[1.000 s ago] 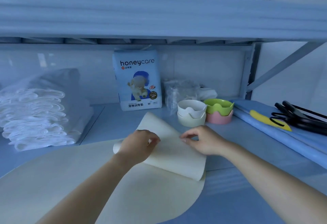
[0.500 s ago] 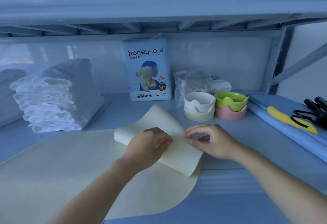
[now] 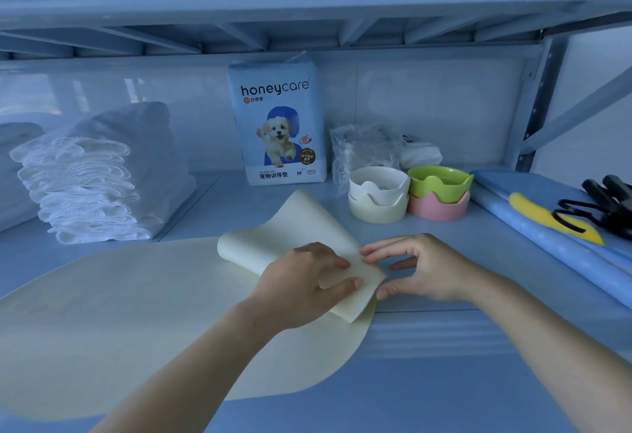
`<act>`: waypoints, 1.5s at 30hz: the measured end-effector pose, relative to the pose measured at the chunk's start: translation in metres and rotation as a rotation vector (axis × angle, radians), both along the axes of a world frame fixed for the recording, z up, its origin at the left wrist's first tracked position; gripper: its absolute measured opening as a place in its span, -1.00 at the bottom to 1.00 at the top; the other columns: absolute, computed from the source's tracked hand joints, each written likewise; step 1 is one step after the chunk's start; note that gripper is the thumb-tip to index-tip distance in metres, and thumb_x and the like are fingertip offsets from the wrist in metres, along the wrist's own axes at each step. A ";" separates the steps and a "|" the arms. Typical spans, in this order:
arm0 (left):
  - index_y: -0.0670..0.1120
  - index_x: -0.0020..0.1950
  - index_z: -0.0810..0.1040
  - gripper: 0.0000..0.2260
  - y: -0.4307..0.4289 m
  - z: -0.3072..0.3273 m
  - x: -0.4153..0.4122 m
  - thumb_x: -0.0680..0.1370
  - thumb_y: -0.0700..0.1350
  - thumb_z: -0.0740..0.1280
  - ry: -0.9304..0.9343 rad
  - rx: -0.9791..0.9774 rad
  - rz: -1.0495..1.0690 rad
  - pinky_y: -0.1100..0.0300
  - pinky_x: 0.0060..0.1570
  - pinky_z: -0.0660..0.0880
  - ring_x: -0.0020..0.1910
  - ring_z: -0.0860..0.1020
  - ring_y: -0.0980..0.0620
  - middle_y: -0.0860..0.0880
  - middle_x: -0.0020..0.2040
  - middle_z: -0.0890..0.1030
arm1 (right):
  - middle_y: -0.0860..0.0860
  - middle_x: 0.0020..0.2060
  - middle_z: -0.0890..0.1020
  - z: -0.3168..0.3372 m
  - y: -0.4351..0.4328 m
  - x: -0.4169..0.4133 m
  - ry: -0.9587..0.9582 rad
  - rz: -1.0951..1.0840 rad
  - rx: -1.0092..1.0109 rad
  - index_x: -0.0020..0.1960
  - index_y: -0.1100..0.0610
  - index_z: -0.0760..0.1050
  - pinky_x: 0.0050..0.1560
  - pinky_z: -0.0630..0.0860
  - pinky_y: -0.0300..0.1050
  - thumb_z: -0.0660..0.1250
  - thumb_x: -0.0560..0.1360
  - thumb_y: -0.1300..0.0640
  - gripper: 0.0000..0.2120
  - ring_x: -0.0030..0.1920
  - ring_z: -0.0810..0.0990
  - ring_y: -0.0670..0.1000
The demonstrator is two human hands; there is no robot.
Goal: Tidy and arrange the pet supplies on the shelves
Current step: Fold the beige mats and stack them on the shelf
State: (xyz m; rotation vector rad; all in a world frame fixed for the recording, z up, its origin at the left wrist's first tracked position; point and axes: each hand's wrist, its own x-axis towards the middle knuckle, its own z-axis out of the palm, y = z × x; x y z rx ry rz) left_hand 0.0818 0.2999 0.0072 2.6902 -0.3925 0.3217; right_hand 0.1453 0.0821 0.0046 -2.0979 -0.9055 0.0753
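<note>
A large cream mat (image 3: 136, 313) lies flat on the shelf, its right end curled back over itself into a loose roll (image 3: 294, 227). My left hand (image 3: 301, 282) lies on top of the folded flap and grips its edge between fingers and thumb. My right hand (image 3: 420, 266) is at the flap's right edge, fingertips and thumb pinching the corner. Behind stands a honeycare pad pack (image 3: 278, 124).
A stack of white folded pads (image 3: 89, 186) sits at the left. Stacked bowls stand behind the hands: white on cream (image 3: 378, 196), green on pink (image 3: 439, 193). A clear plastic bag (image 3: 369, 148) lies behind them. Blue rolled mats (image 3: 547, 227) and black tools (image 3: 605, 200) occupy the right.
The view has shifted closer to the shelf. Both hands have drawn the folded flap further back toward me, and the roll has tightened.
</note>
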 end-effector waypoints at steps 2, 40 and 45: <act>0.17 0.22 0.51 -0.55 -0.003 -0.001 0.000 0.43 0.35 0.23 -0.004 0.012 0.004 0.19 0.11 0.45 0.01 0.48 0.20 0.22 0.23 0.47 | -0.29 0.16 0.55 -0.001 0.000 0.002 -0.010 -0.008 -0.016 0.02 -0.18 0.59 0.11 0.48 -0.35 0.58 0.22 0.03 -0.60 0.15 0.50 -0.32; 0.09 0.03 0.64 -0.74 0.303 -0.006 -0.108 0.57 -0.21 0.22 -0.178 0.052 0.188 0.24 0.00 0.48 0.03 0.57 0.17 0.20 0.02 0.64 | -0.19 -0.16 0.64 -0.015 0.244 -0.074 -0.339 -0.217 0.084 -0.14 0.11 0.69 0.03 0.38 -0.54 0.40 0.33 0.39 -0.76 -0.08 0.57 -0.31; 0.15 0.07 0.61 -0.66 0.314 -0.021 -0.111 0.47 -0.23 0.23 -0.070 0.050 0.181 0.28 0.05 0.46 0.09 0.53 0.22 0.24 0.08 0.59 | -0.17 -0.15 0.66 -0.020 0.264 -0.088 -0.306 -0.202 0.008 -0.15 0.10 0.69 -0.01 0.41 -0.51 0.42 0.37 0.35 -0.81 -0.11 0.59 -0.26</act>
